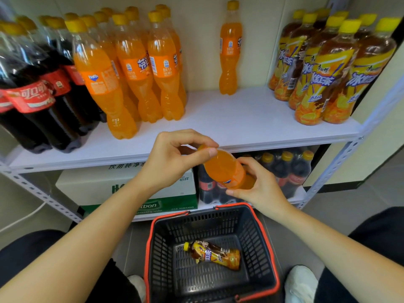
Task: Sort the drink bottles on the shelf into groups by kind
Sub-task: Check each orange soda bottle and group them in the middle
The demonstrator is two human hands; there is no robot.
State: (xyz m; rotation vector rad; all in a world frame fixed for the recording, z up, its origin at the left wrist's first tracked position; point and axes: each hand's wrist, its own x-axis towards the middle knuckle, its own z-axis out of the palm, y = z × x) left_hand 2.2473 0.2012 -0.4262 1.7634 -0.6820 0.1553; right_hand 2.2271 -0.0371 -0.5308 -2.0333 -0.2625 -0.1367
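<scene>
- Saw cola bottles [32,88] at far left of the shelf [240,119]: dark, red labels, yellow caps, upright and packed close.
- Noted orange soda group [135,68] just beside them on the right, upright, yellow caps, several rows deep.
- Spotted white carton [87,184] on the lower level under that group, with green carton [157,206] below it.
- Found left hand [175,158] in front of the shelf edge, thumb and fingers pinching the top end of the held orange bottle [225,169]; could not see the cap under the fingers.
- Logged basket [251,248] on the floor below both hands, dark mesh with red rim, between the person's legs.
- Saw one iced tea bottle [214,254] lying on its side in the basket, yellow cap to the left.
- Logged held orange bottle tilted, top up-left and base down-right, in the air before the shelf edge and above the basket, touching neither.
- Noted lone orange bottle [229,51] upright at the back middle of the shelf, well apart from both neighbouring groups.
- Found right hand [260,186] curled under and round the lower end of the held orange bottle.
- Spotted wrapped cola pack [290,169] on the lower level, behind the right hand.
- Saw iced tea group [328,73] at far right of the shelf, upright, yellow caps, yellow-orange labels.
</scene>
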